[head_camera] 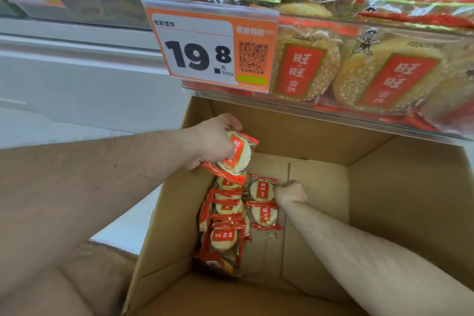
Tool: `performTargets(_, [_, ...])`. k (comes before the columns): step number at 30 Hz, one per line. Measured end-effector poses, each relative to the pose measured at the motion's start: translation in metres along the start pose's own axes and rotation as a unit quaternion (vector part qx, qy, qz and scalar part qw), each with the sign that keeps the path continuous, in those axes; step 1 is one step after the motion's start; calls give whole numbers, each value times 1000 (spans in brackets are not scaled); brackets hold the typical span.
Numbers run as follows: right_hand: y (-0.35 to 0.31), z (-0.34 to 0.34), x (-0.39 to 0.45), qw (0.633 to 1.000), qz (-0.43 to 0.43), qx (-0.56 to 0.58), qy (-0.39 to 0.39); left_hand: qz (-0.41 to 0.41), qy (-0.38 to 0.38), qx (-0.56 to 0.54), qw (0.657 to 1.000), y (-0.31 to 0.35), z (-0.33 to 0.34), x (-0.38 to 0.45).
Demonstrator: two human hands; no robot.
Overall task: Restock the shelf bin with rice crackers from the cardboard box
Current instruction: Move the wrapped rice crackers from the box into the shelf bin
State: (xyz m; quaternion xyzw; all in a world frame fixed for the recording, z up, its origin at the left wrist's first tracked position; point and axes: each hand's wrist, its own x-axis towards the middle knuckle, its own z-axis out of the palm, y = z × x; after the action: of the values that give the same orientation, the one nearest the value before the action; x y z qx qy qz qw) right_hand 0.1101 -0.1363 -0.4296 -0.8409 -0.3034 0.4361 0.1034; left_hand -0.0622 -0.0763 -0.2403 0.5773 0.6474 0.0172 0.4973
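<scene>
Two bare hands are down in the open cardboard box [400, 213]. The left hand [215, 142] hovers near the box's upper left corner, fingers [230, 120] curled round a small stack of rice cracker packets [237, 155]: round, pale, bumpy discs in crinkly clear film with red zigzag-cut ends and a red label. The right hand [291, 192] reaches deep to the box floor, its fingers curled in tight; it sits against the edge of a single packet [262, 190] lying flat, but from here I cannot tell whether it actually pinches the wrapper. Just below that lies another flat packet [264, 215], and to their left a loose row of packets [225, 226] leans along the box's left wall, overlapping one another. The box is plain brown corrugated board, smooth inside, with folded bottom flaps showing. Above it the clear shelf bin [333, 108] is heaped with the same glossy packets, and an orange and white price tag [210, 46] reading 19.8 hangs on its front.
</scene>
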Motion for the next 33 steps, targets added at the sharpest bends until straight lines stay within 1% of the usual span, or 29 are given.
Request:
performTargets(2, [11,17,14,999,41,-19,-27,5,-8,16,1000,-2,2,2])
performTargets(3, [15,24,17,998,52,-26,-24,5,-11,20,1000,-3,2,2])
performTargets(6, [21,36,28,997,62,-47,-11,4,-22,26,999,-5,4,3])
performTargets(8, [24,38,32,997,65,-37,-21,6,-25,27,999,-5,5,4])
performTargets(10, [25,36,33,996,79,12,-50,7,-25,29,999,-6,5,6])
performTargets(12, [27,29,28,986,109,92,-81,13,-22,31,999,-5,4,6])
performTargets(14, [30,15,19,982,110,127,-91,23,-23,40,999,-5,3,2])
performTargets(17, [32,-15,-3,983,86,121,-111,39,-23,63,997,-5,2,-8])
performTargets(20, [30,-51,-34,982,41,116,-145,60,-30,88,994,-4,4,-20])
performTargets(25, [31,-121,-106,957,-10,158,-243,100,-34,98,990,1,7,-47])
performTargets(29, [27,-167,-159,935,-78,223,-263,133,-28,43,990,10,10,-65])
performTargets(33, [12,-191,-203,909,-169,273,-267,185,-36,-35,981,27,16,-86])
